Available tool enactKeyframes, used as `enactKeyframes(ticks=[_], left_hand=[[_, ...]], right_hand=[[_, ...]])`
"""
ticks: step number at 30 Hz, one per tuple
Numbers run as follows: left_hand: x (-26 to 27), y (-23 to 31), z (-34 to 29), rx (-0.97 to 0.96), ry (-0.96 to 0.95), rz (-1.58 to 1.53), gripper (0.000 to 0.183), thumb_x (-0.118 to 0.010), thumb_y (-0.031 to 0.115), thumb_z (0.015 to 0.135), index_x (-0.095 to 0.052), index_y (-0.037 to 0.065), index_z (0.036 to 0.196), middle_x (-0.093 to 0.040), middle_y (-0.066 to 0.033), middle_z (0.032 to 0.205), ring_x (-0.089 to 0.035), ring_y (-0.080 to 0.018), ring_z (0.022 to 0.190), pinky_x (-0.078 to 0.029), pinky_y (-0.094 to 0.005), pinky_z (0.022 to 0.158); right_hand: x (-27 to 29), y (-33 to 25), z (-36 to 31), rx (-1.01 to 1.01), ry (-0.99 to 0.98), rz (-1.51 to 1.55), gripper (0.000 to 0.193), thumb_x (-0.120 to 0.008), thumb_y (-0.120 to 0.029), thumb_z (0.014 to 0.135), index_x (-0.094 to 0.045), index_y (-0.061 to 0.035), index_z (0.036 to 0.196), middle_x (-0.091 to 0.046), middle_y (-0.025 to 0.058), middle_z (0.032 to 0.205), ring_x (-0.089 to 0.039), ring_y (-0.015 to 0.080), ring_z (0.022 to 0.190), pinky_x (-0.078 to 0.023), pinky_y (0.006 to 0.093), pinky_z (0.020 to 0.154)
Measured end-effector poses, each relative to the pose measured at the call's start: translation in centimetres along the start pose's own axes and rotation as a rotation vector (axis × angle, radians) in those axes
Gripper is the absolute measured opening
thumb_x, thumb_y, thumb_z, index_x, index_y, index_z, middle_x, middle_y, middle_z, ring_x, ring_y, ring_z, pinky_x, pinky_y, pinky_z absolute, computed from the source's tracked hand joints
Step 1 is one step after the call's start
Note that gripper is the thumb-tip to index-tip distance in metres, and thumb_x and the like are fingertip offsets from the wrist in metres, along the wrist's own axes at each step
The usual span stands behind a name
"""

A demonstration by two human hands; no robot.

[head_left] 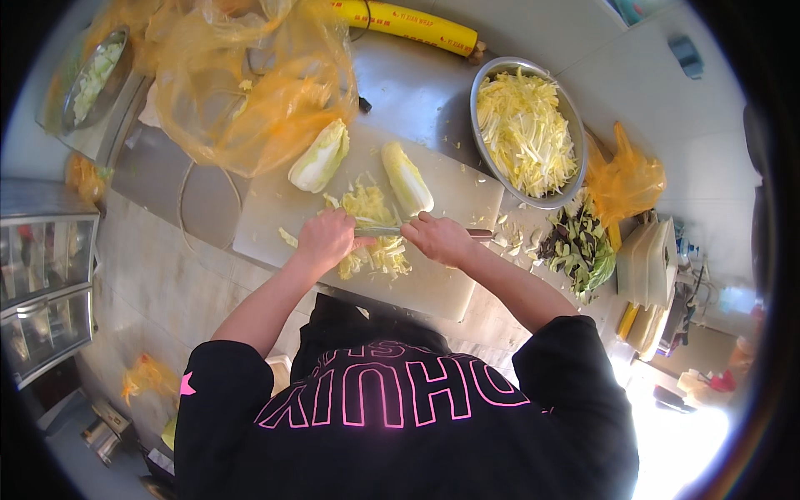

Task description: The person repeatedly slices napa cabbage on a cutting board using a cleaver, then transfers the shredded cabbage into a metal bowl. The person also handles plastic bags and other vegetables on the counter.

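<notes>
A knife (379,232) lies crosswise over shredded napa cabbage (365,202) on the white cutting board (275,218). My right hand (437,239) is closed round the knife where blade meets handle, and the brown handle sticks out to its right. At the blade's other end, my left hand (326,240) is closed on the tip, thumb stretched along it. Beyond my hands lie two pieces of napa cabbage, one (320,157) at the left and another (407,178) nearer my right hand. More shreds (385,257) lie on the near side of the blade.
A steel bowl (575,187) of shredded cabbage stands at the far right. Orange plastic bags (250,100) cover the far left, beside a yellow roll (408,27). Leafy greens (581,250) and garlic-like pieces (518,240) lie right of the board. Another bowl (117,87) stands far left.
</notes>
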State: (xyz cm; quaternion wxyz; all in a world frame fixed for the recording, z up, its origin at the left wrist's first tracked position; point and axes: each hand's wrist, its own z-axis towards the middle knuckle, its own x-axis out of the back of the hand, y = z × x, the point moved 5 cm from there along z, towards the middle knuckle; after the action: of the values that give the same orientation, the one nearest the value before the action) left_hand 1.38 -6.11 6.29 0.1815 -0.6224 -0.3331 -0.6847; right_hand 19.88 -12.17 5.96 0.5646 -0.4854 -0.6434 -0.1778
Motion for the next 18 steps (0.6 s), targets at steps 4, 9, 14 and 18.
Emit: enactKeyframes(ticks=[4, 9, 14, 18], left_hand=[[1.3, -0.5, -0.6, -0.048, 0.017, -0.009, 0.046, -0.074, 0.048, 0.067, -0.063, 0.004, 0.08, -0.06, -0.0092, 0.08, -0.061, -0.0269, 0.081, -0.051, -0.0364, 0.065], [3.7, -5.4, -6.8, 0.126, 0.642, -0.427, 0.028, -0.06, 0.026, 0.087, -0.059, 0.002, 0.102, -0.059, -0.0155, 0.107, -0.055, -0.0327, 0.101, -0.043, -0.0417, 0.088], [-4.2, -9.6, -12.4, 0.529, 0.634, -0.532, 0.04, -0.059, 0.018, 0.084, -0.051, 0.0, 0.119, -0.048, -0.0203, 0.126, -0.043, -0.0383, 0.12, -0.034, -0.045, 0.102], [-7.8, -6.9, -10.5, 0.395, 0.468, -0.35, 0.063, -0.065, 0.024, 0.081, -0.038, 0.001, 0.134, -0.031, -0.0256, 0.141, -0.028, -0.0417, 0.131, -0.024, -0.0468, 0.109]], right_hand=[[0.9, -2.0, 0.3, -0.064, 0.088, 0.01, 0.016, -0.049, -0.012, 0.086, -0.046, -0.0076, 0.1, -0.057, 0.0096, 0.086, -0.059, 0.0305, 0.091, -0.055, 0.0402, 0.067], [0.2, -6.0, -0.1, -0.149, 0.162, 0.09, 0.016, -0.048, -0.01, 0.085, -0.048, -0.0071, 0.101, -0.059, 0.0103, 0.089, -0.058, 0.0299, 0.089, -0.054, 0.0409, 0.067], [1.1, -5.5, -3.9, -0.205, 0.268, 0.158, 0.018, -0.048, -0.009, 0.084, -0.048, -0.0068, 0.102, -0.057, 0.0099, 0.088, -0.057, 0.0288, 0.091, -0.053, 0.0405, 0.064], [-0.6, -5.4, -8.8, -0.509, 0.395, 0.203, 0.021, -0.049, -0.007, 0.083, -0.048, -0.007, 0.105, -0.057, 0.011, 0.089, -0.056, 0.0309, 0.091, -0.053, 0.0419, 0.066]])
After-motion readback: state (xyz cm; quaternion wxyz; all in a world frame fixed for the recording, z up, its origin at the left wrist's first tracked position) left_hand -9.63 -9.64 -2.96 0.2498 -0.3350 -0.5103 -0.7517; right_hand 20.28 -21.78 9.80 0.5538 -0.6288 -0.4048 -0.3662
